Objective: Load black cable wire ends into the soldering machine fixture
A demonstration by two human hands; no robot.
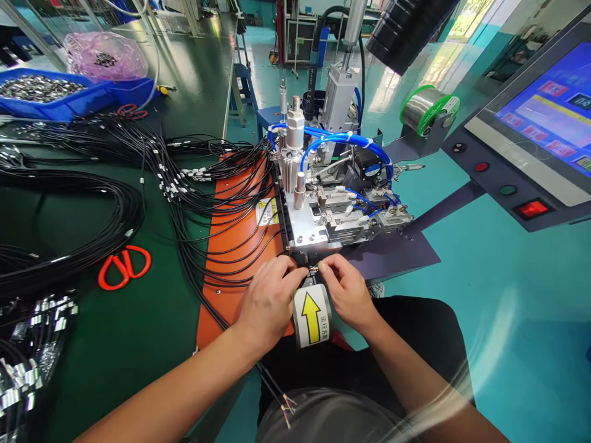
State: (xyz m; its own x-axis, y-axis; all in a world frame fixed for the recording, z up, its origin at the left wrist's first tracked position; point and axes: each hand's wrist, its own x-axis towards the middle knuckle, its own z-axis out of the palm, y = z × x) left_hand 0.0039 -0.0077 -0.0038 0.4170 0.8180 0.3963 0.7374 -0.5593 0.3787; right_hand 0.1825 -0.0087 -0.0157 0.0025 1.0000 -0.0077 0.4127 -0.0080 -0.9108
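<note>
Working from the head view, I have the small metal piece [314,269] between my two hands, at the machine's front edge, just above the drum with the yellow arrow [313,317]. My right hand [344,289] pinches it, thumb and forefinger nearly together. My left hand [270,301] has its thumb tip at the other side (what sits between those fingers is hidden, so I cannot tell whether they have hold of it).

The machine [323,203] stands close beyond my fingertips, leaving little room forward. On my left, the orange board [231,303] runs out to its edge on the green table [161,344], with black cables [184,240] crossing it. Past my right wrist, open room lies above the teal floor [512,277].

Counting: one arrowed drum, one solder spool [427,109], one control panel [530,135]; two pairs of red scissors, one near [124,268] and one farther off by the blue trays [78,101]; two cable ends [287,409] with coloured wires hang over my lap. The black cables are too tangled to number.
</note>
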